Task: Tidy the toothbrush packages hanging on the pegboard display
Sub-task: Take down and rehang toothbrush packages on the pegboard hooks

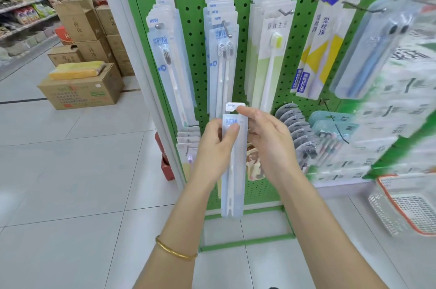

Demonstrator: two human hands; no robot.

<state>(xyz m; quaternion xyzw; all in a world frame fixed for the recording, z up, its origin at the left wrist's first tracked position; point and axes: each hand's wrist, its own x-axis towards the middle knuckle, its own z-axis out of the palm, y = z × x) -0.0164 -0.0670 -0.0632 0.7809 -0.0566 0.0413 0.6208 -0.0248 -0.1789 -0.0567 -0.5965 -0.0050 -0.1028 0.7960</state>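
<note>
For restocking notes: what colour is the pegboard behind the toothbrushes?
Green pegboard, dotted with dark holes; clearest in the head view.

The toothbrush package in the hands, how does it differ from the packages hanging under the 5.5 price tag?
The held package is off the board, gripped by the left hand and pinched at its tab by the right hand; the hanging packages sit on a hook. The held package is one; the hanging packages are several, overlapped. Both show a NEW tab and blue label.
</note>
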